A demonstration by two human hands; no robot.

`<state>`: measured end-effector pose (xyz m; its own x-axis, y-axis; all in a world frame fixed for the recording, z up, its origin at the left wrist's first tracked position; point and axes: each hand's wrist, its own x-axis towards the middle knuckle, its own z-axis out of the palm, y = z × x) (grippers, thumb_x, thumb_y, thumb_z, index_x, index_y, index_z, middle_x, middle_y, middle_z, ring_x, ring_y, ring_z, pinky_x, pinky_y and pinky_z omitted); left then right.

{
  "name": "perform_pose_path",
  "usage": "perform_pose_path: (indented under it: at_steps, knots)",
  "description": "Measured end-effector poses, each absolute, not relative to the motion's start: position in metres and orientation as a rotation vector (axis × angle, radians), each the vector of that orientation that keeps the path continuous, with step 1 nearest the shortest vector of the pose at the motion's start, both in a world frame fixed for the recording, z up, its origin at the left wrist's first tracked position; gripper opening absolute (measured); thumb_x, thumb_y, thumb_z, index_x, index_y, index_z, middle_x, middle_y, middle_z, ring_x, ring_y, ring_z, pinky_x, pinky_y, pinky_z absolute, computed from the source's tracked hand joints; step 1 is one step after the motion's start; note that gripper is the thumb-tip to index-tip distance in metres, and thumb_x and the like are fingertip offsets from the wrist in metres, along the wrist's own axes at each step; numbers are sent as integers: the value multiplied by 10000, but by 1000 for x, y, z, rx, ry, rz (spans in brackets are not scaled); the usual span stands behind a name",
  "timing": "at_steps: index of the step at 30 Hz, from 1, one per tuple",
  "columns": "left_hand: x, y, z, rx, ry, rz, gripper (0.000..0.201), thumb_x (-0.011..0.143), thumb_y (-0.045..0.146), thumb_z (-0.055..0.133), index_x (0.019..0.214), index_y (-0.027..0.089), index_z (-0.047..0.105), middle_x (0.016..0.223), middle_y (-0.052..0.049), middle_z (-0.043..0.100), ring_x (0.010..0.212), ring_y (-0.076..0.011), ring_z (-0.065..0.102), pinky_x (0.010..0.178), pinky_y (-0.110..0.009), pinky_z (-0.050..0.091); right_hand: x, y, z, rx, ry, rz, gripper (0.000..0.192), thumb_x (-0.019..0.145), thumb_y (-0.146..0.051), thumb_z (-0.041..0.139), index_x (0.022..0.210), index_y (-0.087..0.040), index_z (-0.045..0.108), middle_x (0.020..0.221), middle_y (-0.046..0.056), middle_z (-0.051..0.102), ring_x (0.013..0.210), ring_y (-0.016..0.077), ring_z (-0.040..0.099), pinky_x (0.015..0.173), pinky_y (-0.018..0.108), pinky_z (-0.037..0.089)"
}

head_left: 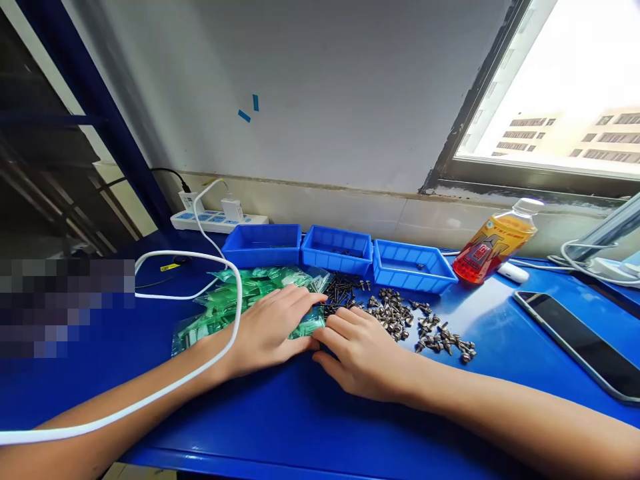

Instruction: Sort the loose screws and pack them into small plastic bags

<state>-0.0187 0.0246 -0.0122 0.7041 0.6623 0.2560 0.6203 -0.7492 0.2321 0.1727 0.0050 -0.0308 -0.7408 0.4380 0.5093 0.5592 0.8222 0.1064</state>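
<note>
Head view shows the left hand (pixel 267 330) flat and unclenched on the green packets (pixel 235 300) and the right hand (pixel 363 350) loose-fingered, gripping nothing, beside the black screws (pixel 343 290) on the desk (pixel 300 420), where a careless sweep might scatter screws among packets.

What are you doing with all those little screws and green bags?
A person's two hands rest on a blue table. The left hand lies flat on a heap of small green-tinted bags. The right hand sits beside it, fingertips at a pile of small dark screws. Silvery screws are scattered to the right, and three blue bins stand behind in a row.
</note>
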Motion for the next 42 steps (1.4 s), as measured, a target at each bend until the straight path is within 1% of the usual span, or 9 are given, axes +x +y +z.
perform_pose_path:
  at_steps: [8,13,16,20,26,34,37,40,42]
  knots:
    - [-20,22,-13,2715,840,691,635,823,61,490,1367,249,219,1119,-56,507,1011,-157,563,868,-290,490,174,3,-29,-793,-2386,-253,159,850,-263,499,900,-150,600,1022,128,582,842,182,572,662,288,499]
    - [-21,21,-14,2718,764,757,596,846,75,477,1355,246,219,1146,-64,498,985,-141,566,868,-272,482,174,5,-27,-657,-2372,-287,143,880,-197,443,835,-164,574,755,48,606,689,150,570,611,259,488]
    - [-22,21,-13,2727,799,711,535,869,125,470,1344,224,243,1172,-73,522,1001,-152,564,882,-277,470,174,5,-28,-621,-2362,-322,145,873,-122,420,869,-166,558,722,39,607,643,139,565,587,246,474]
    - [-22,22,-8,2750,888,608,398,855,204,523,1236,196,406,1116,-61,592,1012,-186,580,871,-287,468,174,6,-31,-614,-2270,-356,157,860,-92,435,982,-164,503,760,47,634,657,145,585,597,251,480]
    - [-22,18,-4,2776,1145,545,325,846,221,495,1170,232,487,1036,-35,626,840,-184,632,685,-269,492,174,7,-32,-614,-2137,-336,296,870,-98,416,1164,-129,422,820,61,654,685,139,589,634,248,491]
    - [-16,17,-1,2820,1099,628,201,809,138,454,936,207,594,908,-15,641,802,-140,614,680,-218,482,179,10,-26,-580,-2216,-334,166,806,-47,436,862,-161,542,687,31,604,604,128,509,564,251,425]
    - [-16,6,-7,2889,1157,783,225,828,174,453,1010,197,583,968,-44,629,877,-176,601,752,-275,503,179,11,-24,-597,-2205,-320,154,793,-54,437,791,-166,542,667,32,593,616,132,497,569,254,419]
    - [-26,-29,-28,2868,1224,931,363,844,219,478,1204,189,517,1150,-114,571,1052,-265,543,831,-383,499,179,11,-23,-600,-2213,-322,153,791,-69,430,763,-170,542,668,33,589,622,133,481,566,255,405]
    - [-36,-62,-51,2841,813,800,329,853,237,497,1176,266,549,1133,-88,582,1053,-255,544,793,-356,519,179,12,-23,-597,-2234,-318,155,794,-76,427,755,-169,545,663,31,580,608,129,459,552,250,388]
